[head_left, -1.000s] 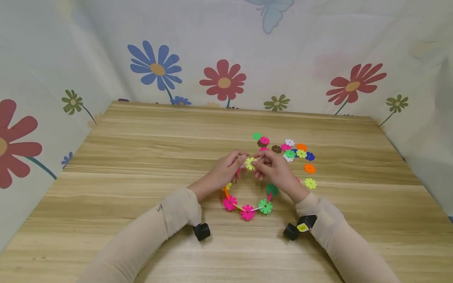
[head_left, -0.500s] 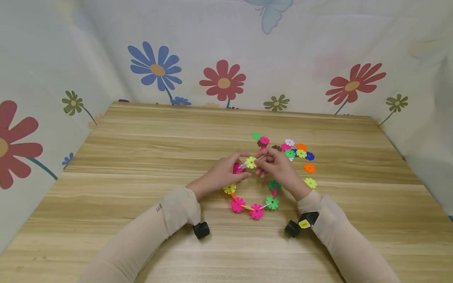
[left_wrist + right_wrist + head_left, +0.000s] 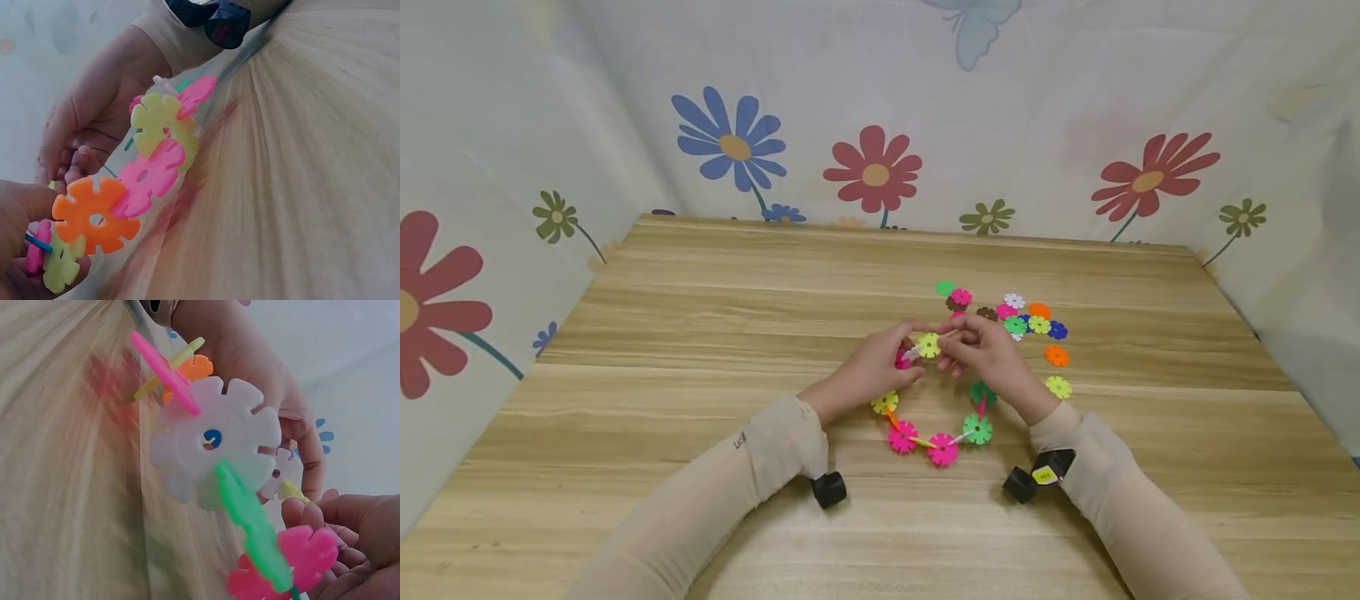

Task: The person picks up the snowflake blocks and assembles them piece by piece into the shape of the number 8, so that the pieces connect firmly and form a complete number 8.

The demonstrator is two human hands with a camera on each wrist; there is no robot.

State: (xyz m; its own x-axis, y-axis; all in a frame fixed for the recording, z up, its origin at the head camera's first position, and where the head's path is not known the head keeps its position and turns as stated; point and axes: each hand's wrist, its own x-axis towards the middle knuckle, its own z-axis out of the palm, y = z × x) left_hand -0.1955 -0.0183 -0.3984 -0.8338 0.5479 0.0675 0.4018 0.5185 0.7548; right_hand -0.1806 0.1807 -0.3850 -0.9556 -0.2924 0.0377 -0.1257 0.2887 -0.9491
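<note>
A chain of interlocking notched plastic discs (image 3: 943, 449) curves in a ring between my hands, its near part low over the table. My left hand (image 3: 865, 367) holds the chain's left end, with fingers and thumb around a pink disc (image 3: 902, 358) and a white disc (image 3: 912, 353). My right hand (image 3: 985, 350) pinches the edge of a yellow disc (image 3: 928, 345) beside the white one. In the right wrist view this yellow disc (image 3: 294, 490) appears nearly edge-on at the fingertips. An orange disc (image 3: 97, 215) hangs beside my left thumb. Fingers partly hide both ends of the chain.
Loose discs lie scattered beyond my right hand, among them an orange disc (image 3: 1057, 356), a yellow disc (image 3: 1058, 387) and a blue disc (image 3: 1057, 330). The wooden table (image 3: 737, 292) meets a flower-printed curtain (image 3: 1022, 125) at its back and sides.
My left thumb has moved down, away from the yellow disc, uncovering more of the pink and white discs. The near part of the chain has shifted right. My right hand keeps its pinch.
</note>
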